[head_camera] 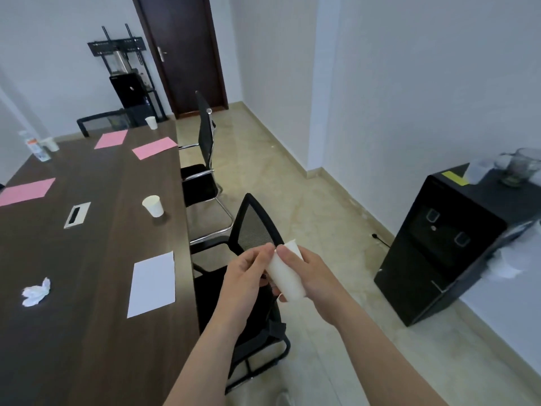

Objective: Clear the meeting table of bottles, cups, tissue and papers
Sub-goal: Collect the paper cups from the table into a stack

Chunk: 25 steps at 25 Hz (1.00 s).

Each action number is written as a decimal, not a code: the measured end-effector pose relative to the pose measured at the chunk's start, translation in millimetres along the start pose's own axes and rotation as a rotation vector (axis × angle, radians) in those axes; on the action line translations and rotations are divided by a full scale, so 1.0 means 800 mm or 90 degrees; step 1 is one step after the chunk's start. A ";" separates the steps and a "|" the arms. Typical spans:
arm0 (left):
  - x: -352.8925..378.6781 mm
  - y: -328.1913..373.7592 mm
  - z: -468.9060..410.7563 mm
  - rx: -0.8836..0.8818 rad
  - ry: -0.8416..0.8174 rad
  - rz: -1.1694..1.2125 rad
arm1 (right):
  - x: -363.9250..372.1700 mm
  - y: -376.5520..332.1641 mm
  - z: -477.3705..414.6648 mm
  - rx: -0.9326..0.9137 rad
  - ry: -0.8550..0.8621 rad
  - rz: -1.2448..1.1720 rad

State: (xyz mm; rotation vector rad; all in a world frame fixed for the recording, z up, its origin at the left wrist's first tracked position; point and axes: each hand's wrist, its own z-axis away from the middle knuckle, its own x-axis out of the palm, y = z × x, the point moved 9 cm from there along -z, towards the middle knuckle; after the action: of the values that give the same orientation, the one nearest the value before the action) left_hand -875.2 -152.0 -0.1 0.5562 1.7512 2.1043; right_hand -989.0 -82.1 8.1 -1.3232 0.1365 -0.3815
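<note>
Both my hands hold a white paper cup (pixel 285 276) over a black mesh chair, to the right of the dark wooden meeting table (pixel 87 332). My right hand (pixel 310 276) grips the cup around its side. My left hand (pixel 248 273) pinches its rim. On the table stand a paper cup (pixel 153 205) near the right edge, another cup (pixel 151 122) at the far end and a third (pixel 52 144) beside a plastic bottle (pixel 36 148) at the far left. A crumpled tissue (pixel 35 292), a white sheet (pixel 152 284) and three pink sheets (pixel 154 148) (pixel 111 139) (pixel 26 191) lie flat.
Black mesh chairs (pixel 254 230) (pixel 205 148) line the table's right side. A black water dispenser (pixel 439 244) stands by the right wall with a jug and container on top. A TV stand and another black cabinet (pixel 128 89) sit beyond the table, next to a dark door (pixel 181 54). Tiled floor runs between.
</note>
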 end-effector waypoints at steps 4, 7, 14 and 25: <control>0.001 0.018 -0.081 0.001 -0.014 0.032 | -0.010 -0.034 -0.071 0.011 0.027 0.044; -0.007 0.037 -0.138 0.010 0.004 0.064 | -0.010 -0.067 -0.127 0.010 0.026 0.086; -0.021 0.034 -0.233 -0.016 0.005 0.118 | -0.011 -0.083 -0.220 0.020 0.012 0.103; -0.005 0.062 -0.292 -0.017 0.090 0.106 | -0.026 -0.087 -0.326 0.042 -0.119 0.060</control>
State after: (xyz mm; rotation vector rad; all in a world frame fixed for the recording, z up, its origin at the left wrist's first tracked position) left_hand -990.2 -361.4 10.7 0.5757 1.8060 2.3282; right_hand -1102.9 -327.9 7.7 -1.2760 0.0298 -0.1802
